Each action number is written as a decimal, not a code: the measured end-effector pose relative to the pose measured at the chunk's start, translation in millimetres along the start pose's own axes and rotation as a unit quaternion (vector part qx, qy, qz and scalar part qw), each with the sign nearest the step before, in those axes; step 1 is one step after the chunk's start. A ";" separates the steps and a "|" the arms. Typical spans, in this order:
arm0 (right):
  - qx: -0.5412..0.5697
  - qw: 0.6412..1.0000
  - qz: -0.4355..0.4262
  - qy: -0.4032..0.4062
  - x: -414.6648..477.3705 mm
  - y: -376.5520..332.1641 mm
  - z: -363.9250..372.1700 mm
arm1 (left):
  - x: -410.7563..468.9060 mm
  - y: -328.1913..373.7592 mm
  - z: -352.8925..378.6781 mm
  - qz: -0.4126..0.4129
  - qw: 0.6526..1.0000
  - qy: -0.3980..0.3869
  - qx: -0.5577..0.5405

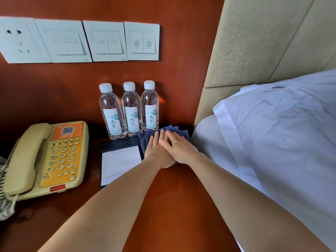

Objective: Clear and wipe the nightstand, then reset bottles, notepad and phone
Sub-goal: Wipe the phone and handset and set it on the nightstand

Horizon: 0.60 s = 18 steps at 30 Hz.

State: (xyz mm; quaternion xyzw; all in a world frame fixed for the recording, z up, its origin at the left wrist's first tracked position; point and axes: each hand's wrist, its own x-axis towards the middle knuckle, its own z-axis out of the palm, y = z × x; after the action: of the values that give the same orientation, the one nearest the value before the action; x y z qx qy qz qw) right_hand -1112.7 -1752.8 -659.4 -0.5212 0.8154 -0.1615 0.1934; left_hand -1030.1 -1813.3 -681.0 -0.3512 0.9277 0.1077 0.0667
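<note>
Both hands were down on the blue cloth (171, 129), flat and together. The right hand (179, 148) lay partly over the left hand (158, 151), fingers straight, pressing rather than gripping. The cloth was bunched in the back right corner of the nightstand (172, 197), just in front of the rightmost bottle and hard up beside the bed (272, 133).

So where did the job stand? The three bottles (131, 110) stood upright in a tight row against the back panel, caps on and labels facing out. The notepad (119, 160) lay square in its dark holder just in front of them, its right edge touching the cloth. The phone (52, 157) sat at the left end with its handset in the cradle.

Everything the task names was on the top, and neatly placed. That cut two ways. Either nothing had been cleared and the wipe was going round the things, or the reset was done and this was a last pass at the corner. I couldn't tell which from where I stood. The open wood near the front edge looked clean and glossy, though sheen proves little.

My guess was the late stage, given how tidy the row was. What looked left was finishing that corner and lifting the cloth away.
</note>
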 end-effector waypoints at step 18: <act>-0.043 0.984 0.128 0.118 -216.2 -55.6 88.4 | -199.3 6.1 45.5 0.197 0.977 0.020 0.075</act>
State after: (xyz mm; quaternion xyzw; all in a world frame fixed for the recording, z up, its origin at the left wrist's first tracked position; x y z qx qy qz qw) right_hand -943.7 -1583.5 -678.9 -0.3981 0.8985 -0.1604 0.0926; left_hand -883.6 -1670.6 -684.4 -0.1575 0.9852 0.0424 0.0519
